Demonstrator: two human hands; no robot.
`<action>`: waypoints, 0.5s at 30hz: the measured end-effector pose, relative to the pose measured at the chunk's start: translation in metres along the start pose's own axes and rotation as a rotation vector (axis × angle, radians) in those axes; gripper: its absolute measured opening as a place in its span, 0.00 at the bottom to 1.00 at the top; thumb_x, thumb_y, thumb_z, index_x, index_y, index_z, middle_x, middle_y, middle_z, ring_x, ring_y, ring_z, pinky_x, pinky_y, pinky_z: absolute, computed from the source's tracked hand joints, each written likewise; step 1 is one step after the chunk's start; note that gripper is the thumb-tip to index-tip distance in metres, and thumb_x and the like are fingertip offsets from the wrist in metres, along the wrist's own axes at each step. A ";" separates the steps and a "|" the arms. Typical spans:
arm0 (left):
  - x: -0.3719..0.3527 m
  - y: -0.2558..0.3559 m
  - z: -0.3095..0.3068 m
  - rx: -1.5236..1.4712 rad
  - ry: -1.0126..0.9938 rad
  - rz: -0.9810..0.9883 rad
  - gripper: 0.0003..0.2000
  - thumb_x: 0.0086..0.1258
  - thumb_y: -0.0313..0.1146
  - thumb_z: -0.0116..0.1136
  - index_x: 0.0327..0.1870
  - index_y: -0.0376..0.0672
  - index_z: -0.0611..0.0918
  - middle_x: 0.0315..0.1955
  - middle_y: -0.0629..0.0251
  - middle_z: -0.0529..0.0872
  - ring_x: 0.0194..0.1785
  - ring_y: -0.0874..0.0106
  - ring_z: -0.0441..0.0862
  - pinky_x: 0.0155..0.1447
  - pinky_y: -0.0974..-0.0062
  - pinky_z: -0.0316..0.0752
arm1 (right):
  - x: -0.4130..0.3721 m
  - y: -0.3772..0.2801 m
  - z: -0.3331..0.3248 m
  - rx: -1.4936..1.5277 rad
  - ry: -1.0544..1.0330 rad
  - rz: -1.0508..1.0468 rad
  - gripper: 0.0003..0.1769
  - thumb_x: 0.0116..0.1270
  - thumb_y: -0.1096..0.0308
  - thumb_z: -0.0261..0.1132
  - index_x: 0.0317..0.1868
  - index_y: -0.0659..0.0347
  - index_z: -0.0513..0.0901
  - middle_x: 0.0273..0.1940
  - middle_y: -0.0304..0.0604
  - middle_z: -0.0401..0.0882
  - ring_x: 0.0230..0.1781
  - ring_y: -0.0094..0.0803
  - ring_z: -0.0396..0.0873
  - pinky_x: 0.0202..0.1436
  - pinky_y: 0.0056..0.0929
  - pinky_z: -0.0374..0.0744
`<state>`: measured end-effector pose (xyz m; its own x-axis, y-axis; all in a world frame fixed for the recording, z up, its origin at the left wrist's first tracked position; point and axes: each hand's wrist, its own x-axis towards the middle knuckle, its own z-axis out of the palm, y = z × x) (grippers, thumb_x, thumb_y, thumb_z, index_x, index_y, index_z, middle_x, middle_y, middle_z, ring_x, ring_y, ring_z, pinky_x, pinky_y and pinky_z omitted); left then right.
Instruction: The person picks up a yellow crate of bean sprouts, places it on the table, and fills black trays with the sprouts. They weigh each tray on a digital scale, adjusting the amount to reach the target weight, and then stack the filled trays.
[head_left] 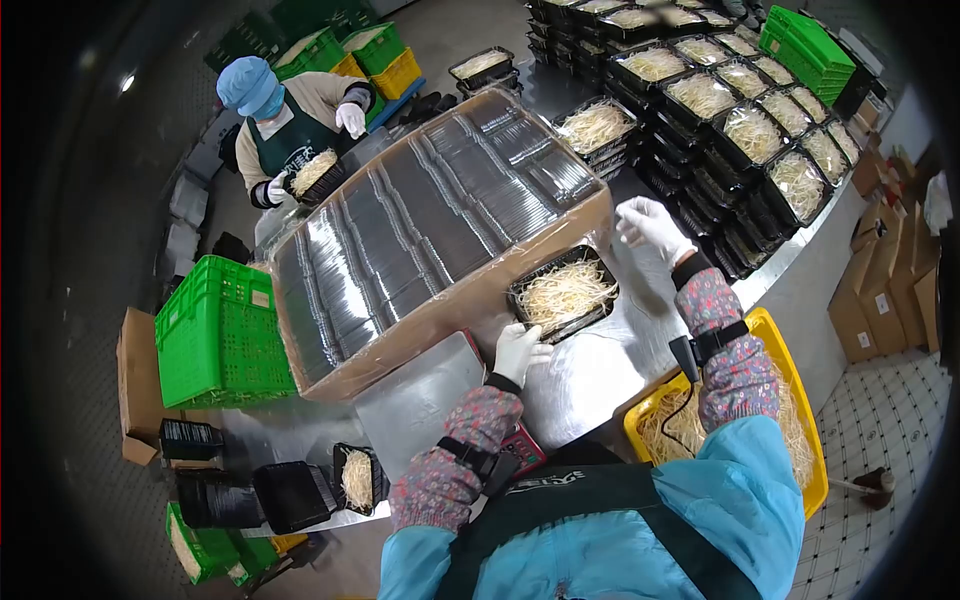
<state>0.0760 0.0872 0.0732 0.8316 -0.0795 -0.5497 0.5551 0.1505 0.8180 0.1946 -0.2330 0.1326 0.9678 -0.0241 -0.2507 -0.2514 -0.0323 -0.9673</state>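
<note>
Sprout-filled tray [568, 292] toward near edge of worktop [592, 385], left hand [521, 351] touching tray rim, grip unclear, right hand [652, 228] released.

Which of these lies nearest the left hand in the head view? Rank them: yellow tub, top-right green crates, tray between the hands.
1. Tray, right at the left hand.
2. Yellow tub, off to the right.
3. Green crates, far right, beyond the stacked trays.

Fisheye bend, black corners, glare on metal table [590, 385], dim left edge perhaps blurred
</note>
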 end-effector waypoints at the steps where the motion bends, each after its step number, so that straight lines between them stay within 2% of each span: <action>1: 0.008 -0.007 0.002 -0.046 0.009 0.059 0.09 0.72 0.26 0.55 0.47 0.38 0.69 0.37 0.56 0.80 0.32 0.62 0.87 0.33 0.64 0.87 | -0.016 -0.001 0.002 0.008 -0.010 -0.001 0.12 0.71 0.57 0.65 0.42 0.57 0.79 0.31 0.35 0.83 0.26 0.20 0.79 0.30 0.21 0.78; 3: 0.000 0.001 0.005 -0.176 -0.075 0.138 0.07 0.69 0.21 0.52 0.44 0.38 0.69 0.35 0.55 0.80 0.30 0.62 0.86 0.34 0.63 0.87 | -0.048 -0.011 0.012 0.054 0.001 -0.020 0.12 0.71 0.58 0.65 0.42 0.57 0.79 0.31 0.35 0.82 0.26 0.20 0.79 0.31 0.21 0.78; 6: -0.036 0.016 -0.006 -0.197 -0.131 0.184 0.08 0.67 0.20 0.50 0.45 0.37 0.70 0.35 0.55 0.80 0.29 0.62 0.85 0.36 0.61 0.87 | -0.088 -0.026 0.029 0.069 0.013 -0.126 0.12 0.72 0.59 0.64 0.45 0.58 0.79 0.33 0.36 0.83 0.28 0.20 0.79 0.34 0.20 0.78; 8: -0.065 0.023 -0.036 -0.193 -0.129 0.234 0.07 0.68 0.22 0.50 0.46 0.35 0.72 0.35 0.56 0.81 0.30 0.65 0.84 0.36 0.62 0.87 | -0.106 -0.031 0.047 0.058 0.001 -0.196 0.13 0.72 0.59 0.63 0.48 0.60 0.79 0.34 0.35 0.82 0.29 0.20 0.80 0.36 0.20 0.78; 11: -0.109 0.029 -0.104 -0.173 -0.120 0.250 0.08 0.67 0.22 0.53 0.45 0.35 0.72 0.33 0.56 0.83 0.29 0.67 0.85 0.34 0.65 0.86 | -0.134 -0.026 0.093 0.039 0.003 -0.315 0.13 0.73 0.61 0.63 0.49 0.62 0.80 0.37 0.36 0.81 0.37 0.17 0.78 0.41 0.18 0.76; 12: -0.125 0.027 -0.127 -0.156 -0.086 0.244 0.08 0.67 0.22 0.53 0.45 0.35 0.72 0.33 0.56 0.83 0.29 0.68 0.84 0.34 0.66 0.86 | -0.140 -0.015 0.112 0.006 -0.006 -0.388 0.15 0.72 0.63 0.63 0.53 0.64 0.79 0.40 0.38 0.82 0.41 0.19 0.77 0.46 0.20 0.76; 13: -0.143 0.022 -0.149 -0.138 -0.049 0.235 0.08 0.67 0.22 0.53 0.45 0.35 0.73 0.34 0.56 0.83 0.29 0.68 0.84 0.34 0.66 0.86 | -0.154 -0.015 0.135 -0.142 0.033 -0.423 0.17 0.72 0.63 0.64 0.55 0.65 0.78 0.44 0.43 0.83 0.45 0.27 0.80 0.51 0.26 0.77; 15: -0.158 -0.007 -0.199 -0.200 0.041 0.190 0.08 0.66 0.22 0.54 0.45 0.35 0.73 0.35 0.56 0.83 0.29 0.68 0.84 0.34 0.65 0.86 | -0.179 -0.001 0.183 -0.315 0.005 -0.600 0.21 0.71 0.62 0.64 0.58 0.66 0.76 0.52 0.52 0.80 0.53 0.39 0.80 0.59 0.33 0.76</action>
<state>-0.0630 0.2944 0.1205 0.9166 0.0081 -0.3997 0.3717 0.3510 0.8595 0.0248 -0.0461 0.1719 0.9413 0.0841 0.3271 0.3360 -0.3313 -0.8817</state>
